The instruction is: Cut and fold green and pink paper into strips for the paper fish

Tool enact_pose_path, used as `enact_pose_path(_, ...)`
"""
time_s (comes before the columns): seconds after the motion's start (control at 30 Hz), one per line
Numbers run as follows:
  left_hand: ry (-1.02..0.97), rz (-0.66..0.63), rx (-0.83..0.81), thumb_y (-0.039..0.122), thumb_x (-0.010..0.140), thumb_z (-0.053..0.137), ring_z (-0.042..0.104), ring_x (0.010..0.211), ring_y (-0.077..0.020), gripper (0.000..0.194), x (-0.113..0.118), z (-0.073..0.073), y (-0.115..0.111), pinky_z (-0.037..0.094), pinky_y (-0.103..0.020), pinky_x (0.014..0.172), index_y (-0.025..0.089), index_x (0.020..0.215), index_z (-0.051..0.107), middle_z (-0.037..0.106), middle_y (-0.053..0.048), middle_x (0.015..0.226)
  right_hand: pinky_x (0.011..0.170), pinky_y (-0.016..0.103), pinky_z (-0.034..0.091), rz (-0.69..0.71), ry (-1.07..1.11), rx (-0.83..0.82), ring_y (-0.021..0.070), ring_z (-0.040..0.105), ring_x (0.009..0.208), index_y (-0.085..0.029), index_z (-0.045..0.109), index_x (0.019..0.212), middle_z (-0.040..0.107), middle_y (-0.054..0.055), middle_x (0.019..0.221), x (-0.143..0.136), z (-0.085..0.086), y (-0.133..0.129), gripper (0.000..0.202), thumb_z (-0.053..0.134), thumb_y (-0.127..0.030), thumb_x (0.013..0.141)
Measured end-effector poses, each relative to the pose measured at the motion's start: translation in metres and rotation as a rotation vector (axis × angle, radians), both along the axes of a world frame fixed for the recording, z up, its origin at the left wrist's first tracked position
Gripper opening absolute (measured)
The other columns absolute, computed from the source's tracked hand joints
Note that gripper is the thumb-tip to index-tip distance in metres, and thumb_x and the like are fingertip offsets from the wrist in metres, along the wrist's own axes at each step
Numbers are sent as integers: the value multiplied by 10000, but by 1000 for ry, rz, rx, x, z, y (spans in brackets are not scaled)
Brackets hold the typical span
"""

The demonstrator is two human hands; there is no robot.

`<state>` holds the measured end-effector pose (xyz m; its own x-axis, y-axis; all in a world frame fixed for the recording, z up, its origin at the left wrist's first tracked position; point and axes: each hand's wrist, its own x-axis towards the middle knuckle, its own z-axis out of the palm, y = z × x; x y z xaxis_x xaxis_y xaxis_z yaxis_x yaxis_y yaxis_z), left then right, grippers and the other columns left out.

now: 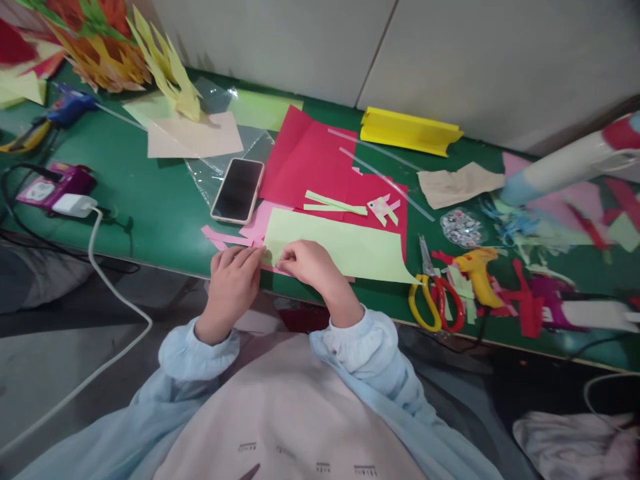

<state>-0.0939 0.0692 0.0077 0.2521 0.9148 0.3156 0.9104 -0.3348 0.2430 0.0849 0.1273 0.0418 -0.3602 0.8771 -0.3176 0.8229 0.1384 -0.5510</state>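
Observation:
A light green paper sheet [340, 243] lies near the table's front edge, over pink paper. My left hand [234, 279] rests at its left end, fingers together over the edge and pink scraps; what lies under them is hidden. My right hand [307, 265] is bent in a pinch above the sheet's lower left part; anything between its fingertips is too small to tell. Behind the sheet, green strips [335, 203] and a small paper fish [384, 208] lie on red paper [307, 160]. Pink strips [225, 237] are beside my left hand.
A phone [237, 190] lies behind my left hand. To the right are scissors [434, 293], a yellow glue gun [480, 273] and a bag of googly eyes [461, 227]. A power strip [55, 187] with cables is at left; a yellow holder [410, 131] stands by the wall.

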Motion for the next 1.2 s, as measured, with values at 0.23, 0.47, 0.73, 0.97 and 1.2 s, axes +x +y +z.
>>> enact_pose_path(0.23,-96,-1,-169,245,917,521,589,1023,-273,213,-6,8,23,357,-421,904,226,1069,670,743,-61,912,588,224,311,-22,-2,3,127,598,683,-180,712,686,702,24,718,1,-7,1,189,692,-326,804)
enact_pose_path(0.47,-133,45,-238,221,854,581,595,973,-254,167,-10,13,28,314,-409,900,223,1022,575,740,-36,956,558,229,294,-17,-20,27,105,538,596,-171,692,646,660,23,650,1,-10,1,269,649,-370,823)
enact_pose_path(0.73,-26,28,-155,246,875,561,599,960,-274,201,-8,11,30,284,-444,929,199,1071,559,740,-63,944,561,233,315,-62,-129,-13,127,572,606,-165,702,617,659,49,626,-7,1,2,217,667,-318,767)
enact_pose_path(0.97,111,18,17,234,946,493,581,1012,-311,210,-6,20,14,312,-472,912,188,1062,661,750,-93,996,557,232,336,-55,-147,-37,131,576,581,-171,696,595,669,50,616,-9,5,3,192,654,-277,749)
enact_pose_path(1.2,98,-74,82,164,937,490,543,1213,-321,485,19,4,-38,313,-493,961,190,1420,512,663,-87,1336,584,246,361,-44,-163,-9,171,654,698,-184,746,669,720,79,695,-9,5,3,211,630,-300,803)
